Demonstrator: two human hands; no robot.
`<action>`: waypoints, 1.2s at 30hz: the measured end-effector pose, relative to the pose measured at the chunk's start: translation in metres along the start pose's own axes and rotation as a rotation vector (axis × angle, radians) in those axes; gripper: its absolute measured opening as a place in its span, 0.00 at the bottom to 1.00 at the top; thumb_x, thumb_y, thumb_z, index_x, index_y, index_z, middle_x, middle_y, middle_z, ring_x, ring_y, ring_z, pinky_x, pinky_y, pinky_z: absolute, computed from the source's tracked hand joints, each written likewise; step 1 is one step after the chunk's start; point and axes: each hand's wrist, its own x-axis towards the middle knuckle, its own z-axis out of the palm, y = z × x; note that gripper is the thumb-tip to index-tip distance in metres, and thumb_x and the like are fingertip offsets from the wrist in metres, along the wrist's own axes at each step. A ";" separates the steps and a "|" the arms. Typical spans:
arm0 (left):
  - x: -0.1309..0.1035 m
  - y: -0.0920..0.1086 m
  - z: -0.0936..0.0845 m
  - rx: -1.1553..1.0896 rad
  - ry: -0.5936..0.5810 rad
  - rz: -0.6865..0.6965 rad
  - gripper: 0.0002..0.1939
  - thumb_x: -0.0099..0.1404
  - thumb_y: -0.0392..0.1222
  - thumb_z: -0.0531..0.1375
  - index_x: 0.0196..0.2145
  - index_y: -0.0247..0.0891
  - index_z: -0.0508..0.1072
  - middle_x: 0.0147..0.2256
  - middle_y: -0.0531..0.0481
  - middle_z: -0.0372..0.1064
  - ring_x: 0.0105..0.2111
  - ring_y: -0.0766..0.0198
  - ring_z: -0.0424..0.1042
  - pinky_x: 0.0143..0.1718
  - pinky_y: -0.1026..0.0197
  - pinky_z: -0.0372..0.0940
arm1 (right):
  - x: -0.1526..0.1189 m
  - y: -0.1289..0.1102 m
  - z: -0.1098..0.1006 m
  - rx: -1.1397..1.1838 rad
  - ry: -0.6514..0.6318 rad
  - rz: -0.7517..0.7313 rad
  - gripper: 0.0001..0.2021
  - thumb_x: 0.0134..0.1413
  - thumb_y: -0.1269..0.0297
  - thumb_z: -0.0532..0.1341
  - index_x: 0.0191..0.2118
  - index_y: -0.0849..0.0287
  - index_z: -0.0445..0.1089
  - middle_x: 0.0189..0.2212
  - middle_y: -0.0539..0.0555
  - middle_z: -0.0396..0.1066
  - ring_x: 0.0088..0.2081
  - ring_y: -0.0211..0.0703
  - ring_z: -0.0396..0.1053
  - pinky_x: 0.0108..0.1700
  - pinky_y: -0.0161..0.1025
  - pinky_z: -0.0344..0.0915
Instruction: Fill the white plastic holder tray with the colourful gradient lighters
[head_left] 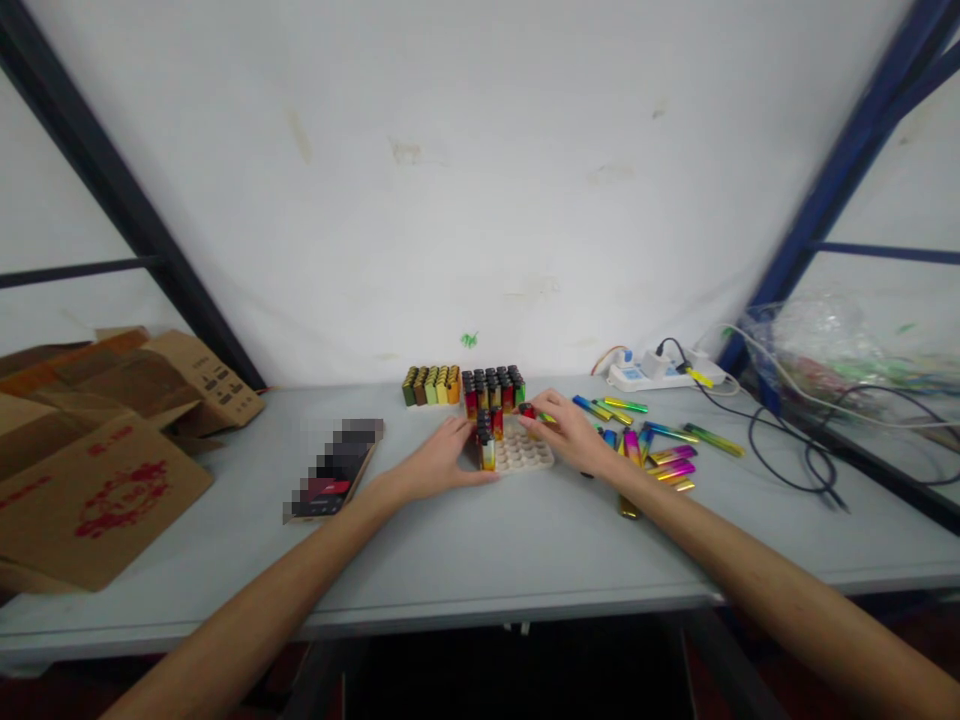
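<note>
A pale tray [523, 452] with rows of round holes lies in the middle of the table. Upright lighters [491, 390] with black tops and metallic coloured bodies fill its back rows and left edge. My left hand [441, 460] grips the tray's left side, thumb at the front corner and fingers beside the lighters. Over the tray's right part, my right hand [568, 432] pinches a red lighter [527, 411]; its lower end is hidden by the fingers. Loose shiny lighters [667, 455] in several colours lie scattered right of that hand.
A block of yellow and green lighters [431, 386] stands near the wall. A phone [337, 470] lies left of my left arm. Opened cardboard boxes [105, 490] occupy the left end. At right are a power strip [660, 372], black cables [791, 465] and a clear plastic bag [825, 335].
</note>
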 end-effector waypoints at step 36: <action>0.000 0.010 0.003 -0.001 -0.012 0.037 0.37 0.58 0.64 0.69 0.56 0.35 0.70 0.55 0.34 0.70 0.56 0.40 0.68 0.61 0.39 0.64 | 0.005 -0.012 0.026 -0.516 -0.315 0.003 0.12 0.71 0.56 0.59 0.43 0.62 0.70 0.39 0.61 0.75 0.37 0.48 0.71 0.39 0.40 0.60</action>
